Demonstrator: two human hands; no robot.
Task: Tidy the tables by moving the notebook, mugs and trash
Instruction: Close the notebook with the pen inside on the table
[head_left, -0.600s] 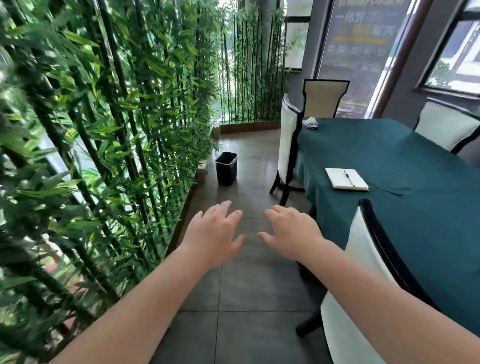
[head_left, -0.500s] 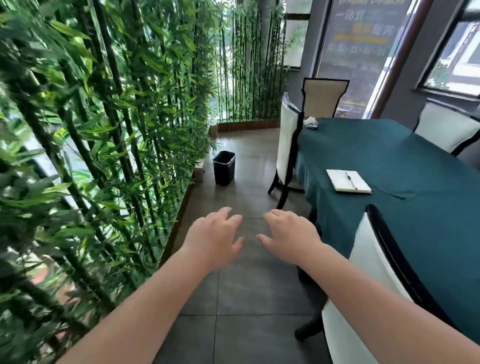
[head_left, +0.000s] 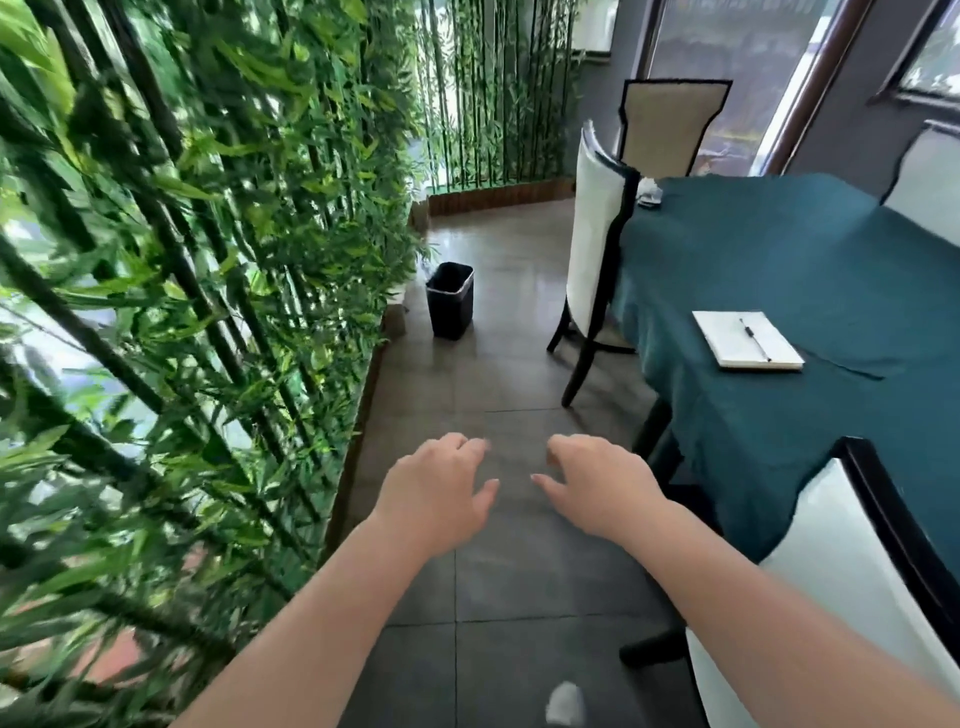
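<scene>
A white notebook with a pen on it lies near the left edge of the table with the teal cloth. Crumpled white trash sits at the table's far left corner. A black waste bin stands on the floor by the bamboo screen. My left hand and my right hand hover side by side over the tiled aisle, palms down, fingers apart, holding nothing. Both are well short of the notebook and the bin. No mug is in view.
A bamboo screen lines the left side of the aisle. White-backed chairs stand at the table: one at the far left side, one close at the right, one at the far end. A small white scrap lies on the floor.
The view has moved forward along the aisle and tilted down; the bin, chair and notebook look closer. Both hands stay empty and have dropped slightly, fingers curling a little.
</scene>
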